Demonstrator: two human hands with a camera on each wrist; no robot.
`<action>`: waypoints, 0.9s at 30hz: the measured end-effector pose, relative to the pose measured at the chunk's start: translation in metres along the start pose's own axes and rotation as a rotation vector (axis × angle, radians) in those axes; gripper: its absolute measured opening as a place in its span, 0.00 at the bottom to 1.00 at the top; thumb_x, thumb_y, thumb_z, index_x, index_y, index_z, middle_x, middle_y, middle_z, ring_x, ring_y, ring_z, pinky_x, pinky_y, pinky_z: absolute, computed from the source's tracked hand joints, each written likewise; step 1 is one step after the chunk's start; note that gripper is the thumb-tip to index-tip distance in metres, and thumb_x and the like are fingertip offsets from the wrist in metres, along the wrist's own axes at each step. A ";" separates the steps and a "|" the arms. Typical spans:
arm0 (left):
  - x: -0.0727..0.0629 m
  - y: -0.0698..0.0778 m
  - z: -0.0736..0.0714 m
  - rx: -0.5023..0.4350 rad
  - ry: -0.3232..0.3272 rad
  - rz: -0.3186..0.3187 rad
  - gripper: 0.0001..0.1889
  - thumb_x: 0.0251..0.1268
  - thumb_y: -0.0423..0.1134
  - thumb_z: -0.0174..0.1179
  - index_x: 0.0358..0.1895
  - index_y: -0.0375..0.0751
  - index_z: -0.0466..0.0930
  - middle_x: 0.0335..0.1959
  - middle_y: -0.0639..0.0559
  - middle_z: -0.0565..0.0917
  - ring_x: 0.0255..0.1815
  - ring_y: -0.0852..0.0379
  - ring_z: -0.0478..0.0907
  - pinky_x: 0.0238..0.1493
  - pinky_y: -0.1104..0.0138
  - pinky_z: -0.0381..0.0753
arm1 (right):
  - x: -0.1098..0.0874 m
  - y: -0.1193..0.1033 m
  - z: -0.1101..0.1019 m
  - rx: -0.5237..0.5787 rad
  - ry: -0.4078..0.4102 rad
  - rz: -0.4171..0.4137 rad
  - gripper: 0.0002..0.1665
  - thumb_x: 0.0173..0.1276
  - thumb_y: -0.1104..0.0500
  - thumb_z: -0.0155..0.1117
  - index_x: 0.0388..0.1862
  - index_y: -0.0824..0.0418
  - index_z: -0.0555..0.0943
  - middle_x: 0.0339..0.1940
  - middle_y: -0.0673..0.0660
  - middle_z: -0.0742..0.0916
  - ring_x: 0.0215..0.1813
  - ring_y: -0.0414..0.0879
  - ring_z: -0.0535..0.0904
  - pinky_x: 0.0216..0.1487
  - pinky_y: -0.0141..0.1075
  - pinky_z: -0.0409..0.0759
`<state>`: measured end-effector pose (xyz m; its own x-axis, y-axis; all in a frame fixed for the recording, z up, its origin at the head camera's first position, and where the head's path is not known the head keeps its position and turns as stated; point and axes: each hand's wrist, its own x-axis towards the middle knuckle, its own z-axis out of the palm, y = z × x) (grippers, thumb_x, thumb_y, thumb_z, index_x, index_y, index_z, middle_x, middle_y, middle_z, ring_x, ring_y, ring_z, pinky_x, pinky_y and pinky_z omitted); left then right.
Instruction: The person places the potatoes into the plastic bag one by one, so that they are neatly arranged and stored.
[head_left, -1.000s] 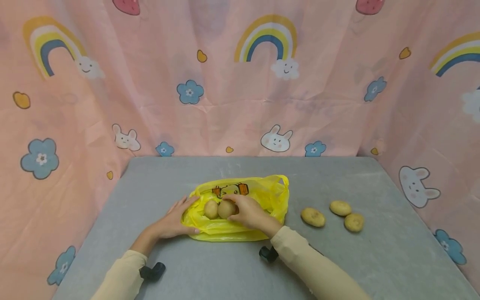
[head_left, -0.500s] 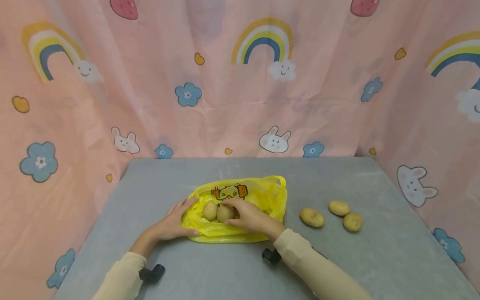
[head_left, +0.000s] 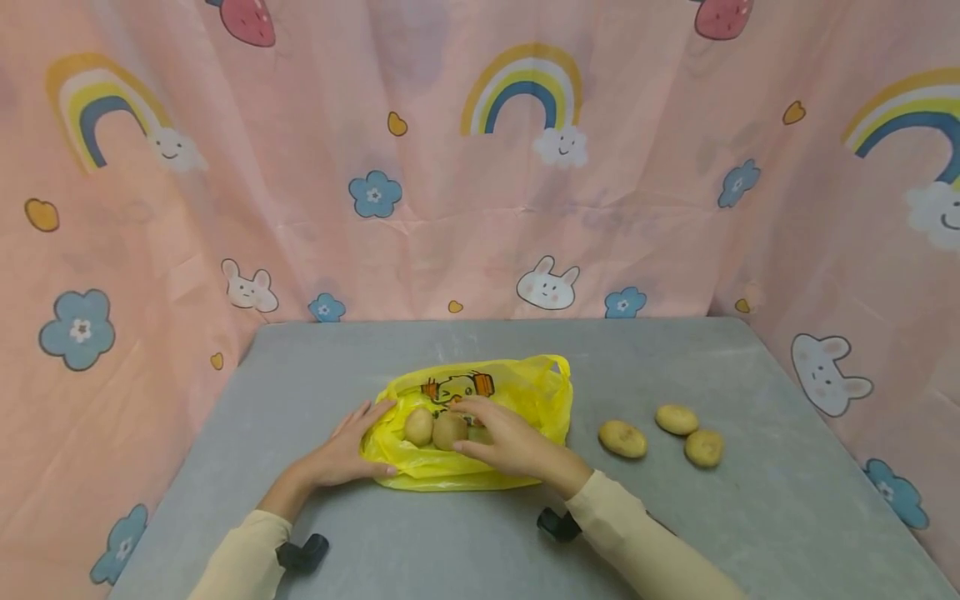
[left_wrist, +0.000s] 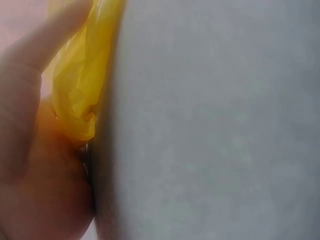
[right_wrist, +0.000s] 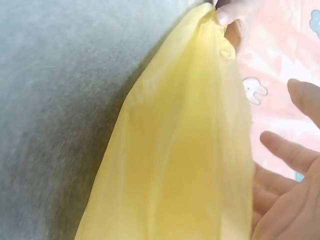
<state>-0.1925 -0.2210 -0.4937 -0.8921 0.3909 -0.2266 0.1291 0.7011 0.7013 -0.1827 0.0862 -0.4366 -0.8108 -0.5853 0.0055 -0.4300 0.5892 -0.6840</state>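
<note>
Beside the right fingers (head_left: 474, 406) lies a bagged potato (head_left: 448, 432).

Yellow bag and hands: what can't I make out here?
Head view: how many potatoes the yellow bag holds; the right hand covers part of its inside.
Right wrist view: the contents, behind the bag's side.
Left wrist view: the whole left hand; the left edge cuts it.

The left hand (left_wrist: 30, 150) lies against a crumpled yellow plastic bag (left_wrist: 82, 80). A blurred grey tabletop (left_wrist: 215, 120) fills the right; a pink backdrop (left_wrist: 17, 22) shows at upper left
</note>
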 end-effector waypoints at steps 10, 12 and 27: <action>-0.001 0.000 -0.001 0.001 0.003 0.002 0.58 0.51 0.60 0.73 0.83 0.58 0.47 0.84 0.33 0.41 0.82 0.23 0.32 0.70 0.23 0.39 | -0.015 -0.010 -0.012 0.061 0.029 -0.096 0.30 0.74 0.51 0.64 0.71 0.59 0.73 0.71 0.58 0.78 0.67 0.57 0.78 0.65 0.53 0.79; -0.001 0.000 -0.001 0.003 0.003 0.003 0.58 0.51 0.60 0.73 0.83 0.59 0.47 0.84 0.33 0.42 0.82 0.23 0.33 0.70 0.23 0.39 | -0.019 -0.011 -0.015 0.058 0.049 -0.106 0.29 0.74 0.52 0.65 0.70 0.58 0.74 0.70 0.57 0.79 0.65 0.56 0.79 0.64 0.53 0.79; 0.000 -0.001 0.001 -0.011 0.011 -0.004 0.58 0.50 0.62 0.73 0.83 0.61 0.47 0.84 0.35 0.42 0.82 0.25 0.33 0.71 0.23 0.39 | -0.051 -0.001 -0.030 0.003 0.147 -0.144 0.26 0.72 0.57 0.66 0.67 0.60 0.76 0.66 0.59 0.82 0.55 0.56 0.84 0.55 0.51 0.84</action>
<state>-0.1926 -0.2217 -0.4951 -0.8972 0.3814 -0.2225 0.1206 0.6963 0.7075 -0.1527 0.1316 -0.4144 -0.7906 -0.5755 0.2093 -0.5443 0.5039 -0.6707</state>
